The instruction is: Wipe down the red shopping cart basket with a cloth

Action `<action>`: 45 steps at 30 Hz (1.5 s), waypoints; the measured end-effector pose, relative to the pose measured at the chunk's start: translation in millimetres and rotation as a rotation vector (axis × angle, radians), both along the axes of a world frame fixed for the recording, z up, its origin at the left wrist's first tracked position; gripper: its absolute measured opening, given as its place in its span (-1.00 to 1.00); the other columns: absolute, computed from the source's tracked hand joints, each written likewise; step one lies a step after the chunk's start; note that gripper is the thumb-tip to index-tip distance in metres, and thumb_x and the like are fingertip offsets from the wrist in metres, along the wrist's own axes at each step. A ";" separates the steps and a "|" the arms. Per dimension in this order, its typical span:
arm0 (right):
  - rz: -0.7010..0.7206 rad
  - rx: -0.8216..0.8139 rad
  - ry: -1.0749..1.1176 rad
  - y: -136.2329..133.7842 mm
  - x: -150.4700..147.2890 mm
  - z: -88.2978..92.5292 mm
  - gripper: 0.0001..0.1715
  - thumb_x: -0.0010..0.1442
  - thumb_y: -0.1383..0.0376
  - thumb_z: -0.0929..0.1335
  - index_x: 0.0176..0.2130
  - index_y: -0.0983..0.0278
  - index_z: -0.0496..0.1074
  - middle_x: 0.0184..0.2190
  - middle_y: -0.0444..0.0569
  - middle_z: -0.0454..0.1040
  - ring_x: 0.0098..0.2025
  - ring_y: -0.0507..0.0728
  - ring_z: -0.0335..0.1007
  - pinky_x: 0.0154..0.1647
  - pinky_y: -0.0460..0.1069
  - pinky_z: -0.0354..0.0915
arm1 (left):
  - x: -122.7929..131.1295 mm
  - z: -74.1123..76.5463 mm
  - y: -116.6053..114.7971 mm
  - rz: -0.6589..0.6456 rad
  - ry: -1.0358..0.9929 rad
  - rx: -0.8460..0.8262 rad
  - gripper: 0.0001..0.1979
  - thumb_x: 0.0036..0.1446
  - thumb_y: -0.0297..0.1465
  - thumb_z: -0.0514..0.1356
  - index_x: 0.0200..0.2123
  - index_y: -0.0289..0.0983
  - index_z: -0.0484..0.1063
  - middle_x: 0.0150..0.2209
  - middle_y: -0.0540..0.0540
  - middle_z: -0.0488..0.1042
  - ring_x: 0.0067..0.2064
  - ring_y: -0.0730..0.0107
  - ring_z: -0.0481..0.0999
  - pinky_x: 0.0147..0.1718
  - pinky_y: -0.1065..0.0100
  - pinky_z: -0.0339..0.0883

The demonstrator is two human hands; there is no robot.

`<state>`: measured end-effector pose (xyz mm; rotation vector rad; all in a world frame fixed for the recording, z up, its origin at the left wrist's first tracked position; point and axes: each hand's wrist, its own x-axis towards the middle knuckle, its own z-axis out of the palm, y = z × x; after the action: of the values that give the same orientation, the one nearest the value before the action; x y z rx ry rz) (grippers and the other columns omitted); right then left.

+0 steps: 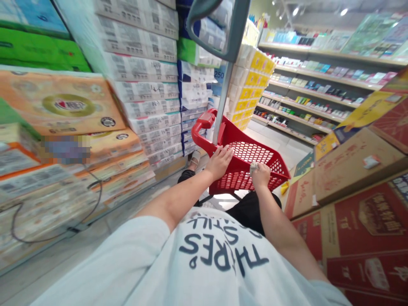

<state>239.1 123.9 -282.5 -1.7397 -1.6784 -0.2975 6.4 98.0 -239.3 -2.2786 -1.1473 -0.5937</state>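
Note:
A red plastic rolling shopping basket [247,153] with mesh walls stands close in front of my body, its long grey pull handle [219,106] raised. My left hand [220,162] is laid over the near rim by the foot of the handle, fingers together and curled across the edge. Further right along that rim is my right hand [260,175], closed in a fist. A small pale crumpled thing [254,167], perhaps cloth, shows at its fingers. What lies under both palms is hidden.
Tall stacks of wrapped tissue packs [146,76] and orange packs [79,104] line the left. Red and brown cartons [357,165] crowd the right. Yellow-and-white stacked packs [255,80] and stocked shelves [318,76] stand beyond the basket. A thin cable [95,195] hangs at left.

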 end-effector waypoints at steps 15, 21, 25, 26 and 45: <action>0.457 0.082 -0.077 11.1 -41.4 4.4 -0.58 0.25 0.35 0.17 0.07 0.25 0.35 -0.05 0.09 0.43 -0.01 0.19 0.28 0.07 0.12 0.21 | -2.0 3.2 16.4 0.068 -0.018 0.006 -0.52 0.23 -0.50 -0.08 0.20 -0.47 0.23 0.26 -0.24 0.22 0.31 0.04 0.10 0.30 0.00 -0.06; 0.428 0.068 0.224 9.5 -33.8 10.6 -0.44 0.19 0.40 0.15 0.18 0.32 0.22 0.07 0.15 0.37 0.03 0.20 0.33 0.03 0.14 0.29 | -4.3 5.1 8.2 0.068 -0.002 0.013 -0.51 0.21 -0.52 -0.05 0.21 -0.46 0.22 0.25 -0.25 0.22 0.32 0.05 0.09 0.30 0.00 -0.06; 0.266 0.299 0.412 9.3 -40.1 32.1 -0.58 0.26 0.32 0.12 0.01 0.34 0.37 -0.07 0.16 0.43 -0.01 0.20 0.34 0.05 0.19 0.28 | -2.6 6.2 6.0 0.079 -0.008 0.012 -0.52 0.22 -0.51 -0.06 0.20 -0.48 0.23 0.25 -0.26 0.23 0.31 0.03 0.10 0.29 0.00 -0.05; 0.264 0.372 0.387 8.9 -43.4 36.1 -0.59 0.26 0.33 0.12 -0.02 0.32 0.39 -0.03 0.16 0.40 0.04 0.20 0.30 0.10 0.20 0.24 | -2.3 6.3 5.8 0.077 -0.008 0.012 -0.52 0.22 -0.51 -0.06 0.20 -0.48 0.23 0.25 -0.25 0.23 0.31 0.03 0.10 0.29 0.00 -0.05; 0.391 0.179 0.047 -0.6 -93.2 9.3 -0.32 0.08 0.49 0.16 0.20 0.33 0.23 0.12 0.17 0.33 0.21 0.25 0.13 0.24 0.25 0.07 | -0.8 6.4 2.8 0.100 -0.033 -0.011 -0.54 0.27 -0.47 -0.09 0.20 -0.48 0.23 0.24 -0.24 0.25 0.31 0.04 0.11 0.30 0.02 -0.05</action>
<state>145.9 123.3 -273.2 -1.2478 -1.8507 -0.2153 5.6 100.7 -232.9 -2.2130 -1.2753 -0.5890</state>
